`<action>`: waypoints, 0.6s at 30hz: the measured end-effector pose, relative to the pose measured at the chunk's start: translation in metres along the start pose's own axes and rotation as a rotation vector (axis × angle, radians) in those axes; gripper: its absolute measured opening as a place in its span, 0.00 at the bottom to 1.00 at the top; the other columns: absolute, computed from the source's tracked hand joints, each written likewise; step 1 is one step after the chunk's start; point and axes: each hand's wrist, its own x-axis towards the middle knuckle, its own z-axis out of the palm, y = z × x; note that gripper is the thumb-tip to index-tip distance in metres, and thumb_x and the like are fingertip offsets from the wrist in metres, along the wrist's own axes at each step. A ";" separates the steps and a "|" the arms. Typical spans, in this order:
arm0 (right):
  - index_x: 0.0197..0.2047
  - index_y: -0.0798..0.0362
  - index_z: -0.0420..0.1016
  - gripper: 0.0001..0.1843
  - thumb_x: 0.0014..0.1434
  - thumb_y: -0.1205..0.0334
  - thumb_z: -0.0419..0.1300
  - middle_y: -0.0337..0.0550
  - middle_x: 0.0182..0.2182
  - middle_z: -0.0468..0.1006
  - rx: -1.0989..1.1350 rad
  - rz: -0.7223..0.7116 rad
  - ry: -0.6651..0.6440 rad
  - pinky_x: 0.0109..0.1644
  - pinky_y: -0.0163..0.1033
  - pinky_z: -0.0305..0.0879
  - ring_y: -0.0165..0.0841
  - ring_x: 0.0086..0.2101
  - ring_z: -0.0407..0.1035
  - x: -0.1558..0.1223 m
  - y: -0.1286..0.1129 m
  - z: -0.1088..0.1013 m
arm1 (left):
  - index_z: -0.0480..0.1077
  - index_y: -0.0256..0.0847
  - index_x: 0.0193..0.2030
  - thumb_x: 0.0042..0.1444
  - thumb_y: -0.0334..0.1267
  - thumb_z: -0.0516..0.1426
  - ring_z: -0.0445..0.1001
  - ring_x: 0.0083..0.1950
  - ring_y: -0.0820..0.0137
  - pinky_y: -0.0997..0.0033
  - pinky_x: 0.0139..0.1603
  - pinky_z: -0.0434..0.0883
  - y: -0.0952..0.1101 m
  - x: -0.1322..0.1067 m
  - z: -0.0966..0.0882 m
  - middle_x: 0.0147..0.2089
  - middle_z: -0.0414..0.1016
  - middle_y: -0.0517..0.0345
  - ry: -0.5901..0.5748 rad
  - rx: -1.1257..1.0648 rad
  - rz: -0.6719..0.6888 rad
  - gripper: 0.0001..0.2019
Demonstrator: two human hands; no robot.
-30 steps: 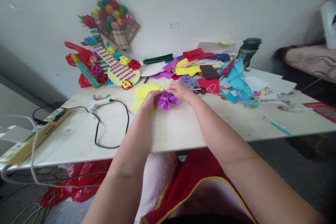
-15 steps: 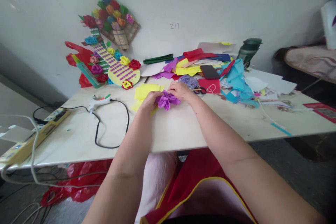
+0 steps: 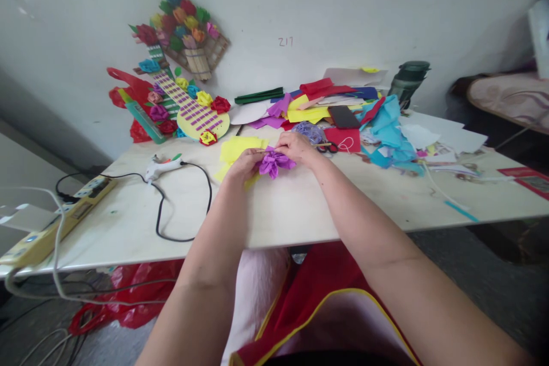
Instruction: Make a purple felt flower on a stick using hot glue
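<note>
A crumpled purple paper flower (image 3: 273, 163) sits between both my hands above the pale table (image 3: 300, 206). My left hand (image 3: 243, 163) is curled on the flower's left side, fingers closed on it. My right hand (image 3: 295, 147) pinches its upper right edge with fingers pressed together. A thin stick runs along the flower's top between the two hands. Yellow paper sheets (image 3: 235, 150) lie just behind my left hand.
A white glue gun (image 3: 162, 167) with a black cord lies at left, a power strip (image 3: 55, 223) farther left. Coloured paper scraps (image 3: 334, 106), scissors (image 3: 328, 147), a dark phone (image 3: 343, 117) and a green bottle (image 3: 407, 83) fill the back. A paper guitar (image 3: 189, 108) leans on the wall.
Both hands stay on the purple flower and shift only slightly; the view has drifted a little.
</note>
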 end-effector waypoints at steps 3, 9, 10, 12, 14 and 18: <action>0.33 0.54 0.83 0.07 0.55 0.65 0.62 0.44 0.33 0.79 0.013 -0.007 0.002 0.38 0.35 0.58 0.32 0.35 0.69 0.001 0.001 0.000 | 0.75 0.30 0.27 0.36 0.30 0.68 0.69 0.23 0.75 0.73 0.27 0.64 0.000 0.000 -0.001 0.23 0.73 0.55 -0.007 0.017 0.000 0.10; 0.32 0.56 0.83 0.06 0.53 0.67 0.63 0.43 0.32 0.78 0.051 -0.026 0.014 0.36 0.35 0.58 0.31 0.33 0.68 0.001 0.003 -0.001 | 0.75 0.30 0.28 0.34 0.31 0.69 0.70 0.23 0.75 0.74 0.27 0.65 -0.002 0.001 -0.001 0.24 0.74 0.54 -0.016 0.003 0.009 0.12; 0.32 0.56 0.83 0.06 0.53 0.67 0.63 0.43 0.32 0.78 0.064 -0.032 0.018 0.36 0.34 0.58 0.30 0.33 0.68 0.001 0.004 -0.001 | 0.75 0.30 0.29 0.34 0.31 0.69 0.70 0.23 0.74 0.74 0.27 0.66 -0.002 0.001 -0.001 0.24 0.74 0.54 -0.016 -0.003 0.007 0.13; 0.31 0.55 0.82 0.06 0.53 0.67 0.62 0.42 0.31 0.78 0.089 -0.047 0.020 0.36 0.34 0.58 0.30 0.32 0.68 0.002 0.006 -0.001 | 0.75 0.30 0.29 0.34 0.30 0.69 0.70 0.23 0.74 0.73 0.28 0.66 -0.002 0.001 0.000 0.24 0.74 0.54 -0.005 -0.016 0.002 0.13; 0.30 0.55 0.82 0.06 0.53 0.66 0.63 0.42 0.31 0.78 0.105 -0.056 0.015 0.36 0.34 0.58 0.30 0.32 0.68 0.003 0.007 -0.001 | 0.75 0.30 0.29 0.34 0.30 0.69 0.70 0.24 0.74 0.73 0.28 0.66 -0.001 0.000 0.002 0.24 0.75 0.53 0.013 -0.026 -0.002 0.12; 0.30 0.55 0.82 0.05 0.52 0.67 0.63 0.42 0.30 0.78 0.097 -0.064 0.010 0.36 0.34 0.58 0.30 0.32 0.68 0.003 0.009 0.000 | 0.74 0.30 0.28 0.35 0.29 0.67 0.71 0.24 0.73 0.73 0.28 0.66 0.000 -0.001 0.004 0.24 0.75 0.53 0.036 -0.030 -0.004 0.10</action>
